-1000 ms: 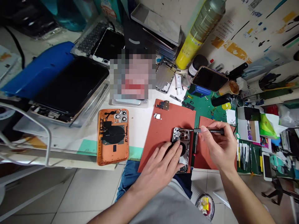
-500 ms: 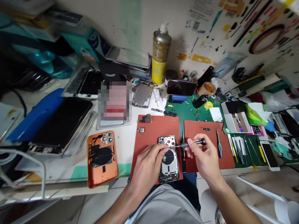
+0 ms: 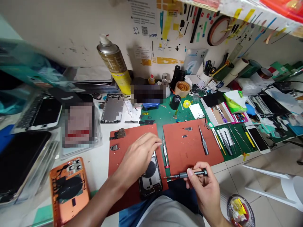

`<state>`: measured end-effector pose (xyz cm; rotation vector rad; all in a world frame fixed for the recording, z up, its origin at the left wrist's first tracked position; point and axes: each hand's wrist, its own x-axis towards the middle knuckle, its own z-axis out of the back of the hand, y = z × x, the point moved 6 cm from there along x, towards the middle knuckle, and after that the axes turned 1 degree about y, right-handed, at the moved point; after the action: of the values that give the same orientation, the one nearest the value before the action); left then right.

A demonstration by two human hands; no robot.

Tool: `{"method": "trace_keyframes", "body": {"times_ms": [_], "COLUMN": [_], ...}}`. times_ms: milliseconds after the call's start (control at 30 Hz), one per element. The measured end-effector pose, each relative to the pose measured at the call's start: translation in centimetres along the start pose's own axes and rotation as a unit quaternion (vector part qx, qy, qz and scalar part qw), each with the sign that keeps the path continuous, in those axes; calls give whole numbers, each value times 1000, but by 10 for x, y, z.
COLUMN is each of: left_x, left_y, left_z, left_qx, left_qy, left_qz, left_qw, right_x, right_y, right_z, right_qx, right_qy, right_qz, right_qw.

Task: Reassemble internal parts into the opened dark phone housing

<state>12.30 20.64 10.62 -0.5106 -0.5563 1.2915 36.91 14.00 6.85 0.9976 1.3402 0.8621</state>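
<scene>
My right hand point(image 3: 204, 189) grips a dark precision screwdriver point(image 3: 187, 174), its thin shaft pointing left past the near edge of the right mat. My left hand point(image 3: 138, 154) hovers over the upper part of an opened phone point(image 3: 151, 181), fingers drawn together in a pinch. Whatever lies between those fingertips is too small or hidden to see. The hand covers the phone's top end, while its round black coil and silver plates show below. Under the phone lies a red-brown mat point(image 3: 132, 135). Two small parts, a larger piece point(image 3: 188, 129) and a smaller piece point(image 3: 184, 136), rest on the right mat point(image 3: 172, 138).
Between the mats lies another screwdriver point(image 3: 165, 153). Tweezers point(image 3: 203, 140) rest on the right mat. An orange phone housing point(image 3: 68, 192) sits at left. Behind stands a yellow spray can point(image 3: 115, 66). Farther right are tools and a white phone point(image 3: 258, 138); a waste bin point(image 3: 240, 211) is below.
The view has swung right. My right hand has drawn the screwdriver back from the phone toward me. A second small piece now shows on the right mat. My left hand still hovers over the phone.
</scene>
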Motion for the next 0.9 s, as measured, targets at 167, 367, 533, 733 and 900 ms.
{"method": "trace_keyframes", "body": {"times_ms": [167,367,533,733,900], "left_x": [65,100,106,106,107], "left_y": [-13,-7,-3,2,4], "left_z": [-40,-69,-72,-73,-75], "left_qx": [32,78,108,119,106], "left_qy": [64,84,76,59,46], "left_qz": [-28,-23,-14,-13,-19], "left_qw": [997,993,991,991,993], "right_x": [-11,-4,1,3,4], "right_y": [-7,-1,0,2,2], "right_z": [17,34,39,37,36], "right_qx": [18,13,16,21,42], "right_qy": [-68,-98,-105,-96,-89], "right_qz": [-49,-27,-33,-27,-34], "right_qw": [996,995,994,995,995]}}
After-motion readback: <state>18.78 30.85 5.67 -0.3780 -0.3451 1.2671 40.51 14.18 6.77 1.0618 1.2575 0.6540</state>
